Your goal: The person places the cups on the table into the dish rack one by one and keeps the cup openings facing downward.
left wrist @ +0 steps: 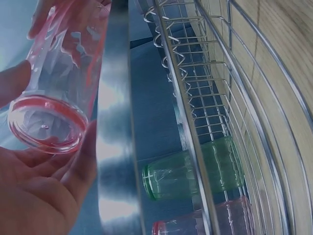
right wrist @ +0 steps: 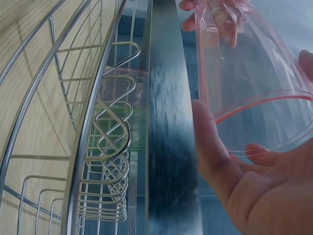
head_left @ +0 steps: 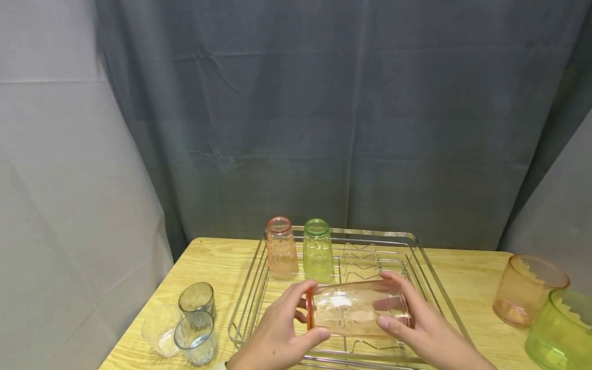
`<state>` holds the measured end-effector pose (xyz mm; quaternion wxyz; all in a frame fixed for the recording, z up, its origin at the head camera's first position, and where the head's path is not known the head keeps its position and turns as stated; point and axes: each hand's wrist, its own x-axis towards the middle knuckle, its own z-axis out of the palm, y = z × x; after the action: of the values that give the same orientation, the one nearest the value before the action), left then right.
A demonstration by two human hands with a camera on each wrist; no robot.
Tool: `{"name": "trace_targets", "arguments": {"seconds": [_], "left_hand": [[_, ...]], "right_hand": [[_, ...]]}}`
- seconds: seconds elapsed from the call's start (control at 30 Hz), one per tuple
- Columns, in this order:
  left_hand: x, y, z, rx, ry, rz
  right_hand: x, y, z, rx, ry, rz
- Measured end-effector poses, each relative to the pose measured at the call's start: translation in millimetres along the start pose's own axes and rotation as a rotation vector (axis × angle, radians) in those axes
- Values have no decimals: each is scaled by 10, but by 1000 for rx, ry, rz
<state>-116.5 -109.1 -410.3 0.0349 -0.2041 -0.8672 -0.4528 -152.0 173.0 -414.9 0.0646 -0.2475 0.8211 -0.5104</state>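
Note:
Both hands hold a pink glass (head_left: 353, 308) sideways over the front of the wire dish rack (head_left: 259, 293). My left hand (head_left: 289, 326) grips its thick base end, thumb in front and fingers behind. At the rim end, my right hand (head_left: 416, 321) holds the glass with its thumb on the near side. In the left wrist view the base of the pink glass (left wrist: 49, 122) faces the camera; the right wrist view shows its wide mouth. Upside down at the rack's back left stand another pink glass (head_left: 281, 252) and a green glass (head_left: 317, 252).
Left of the rack are a grey glass (head_left: 196, 298), a bluish glass (head_left: 196, 339) and a clear glass (head_left: 162, 334). To the right stand a wide orange container (head_left: 527, 293) and a yellow-green one (head_left: 561, 334). A grey curtain (head_left: 296, 128) hangs behind the wooden table (head_left: 217, 257).

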Motion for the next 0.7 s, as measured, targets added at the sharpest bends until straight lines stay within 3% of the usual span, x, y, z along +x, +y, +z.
{"name": "trace_targets", "arguments": {"seconds": [0.1,0.27,0.57,0.7], "left_hand": [[-8,-1,-12,10,21,22],[-20,-2,-34,14,43,52],[-45,21,-44,35,87,76],[-50,41,-64,2,95,95]], "right_hand": [[3,-21,15,42,-22,39],[-5,-10,53,73,-20,14],[-2,35,81,4,-18,40],[-6,39,77,-42,0,-6]]}}
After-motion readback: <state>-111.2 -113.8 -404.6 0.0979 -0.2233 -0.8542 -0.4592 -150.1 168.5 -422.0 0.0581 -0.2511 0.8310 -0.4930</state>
